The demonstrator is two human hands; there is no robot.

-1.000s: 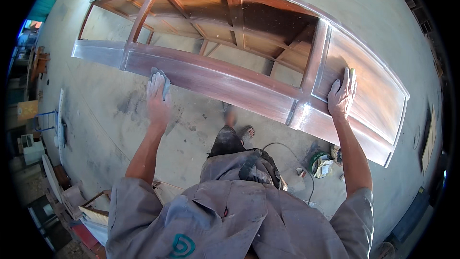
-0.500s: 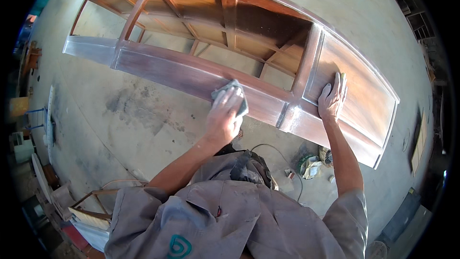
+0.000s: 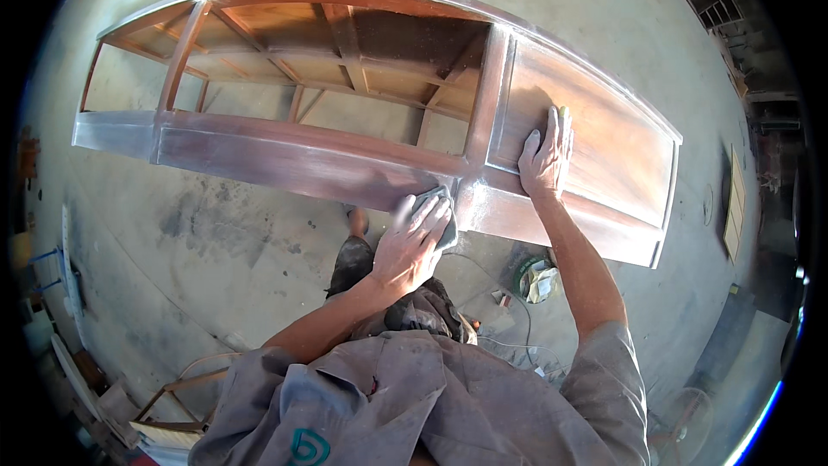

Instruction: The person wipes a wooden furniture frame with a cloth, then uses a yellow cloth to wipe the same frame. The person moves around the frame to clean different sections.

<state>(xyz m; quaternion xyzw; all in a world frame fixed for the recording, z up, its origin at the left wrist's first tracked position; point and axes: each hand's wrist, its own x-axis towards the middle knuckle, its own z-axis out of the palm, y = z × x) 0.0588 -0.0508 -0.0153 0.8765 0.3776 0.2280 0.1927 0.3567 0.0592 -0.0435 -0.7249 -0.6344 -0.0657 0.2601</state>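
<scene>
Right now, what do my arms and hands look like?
You wear loose, short, grey cloth sleeves, leaving both forearms bare. Your left hand and right hand wear no gloves; whitish dust shows on the fingers. No wristwatch shows.

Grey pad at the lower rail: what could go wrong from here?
The grey pad under the left hand appears to overhang the lower edge of the rail, so it might slip off or round that edge. It is also close to the dusty joint, where it could catch. The cord on the floor might snag a foot if the person steps rightward.
</scene>
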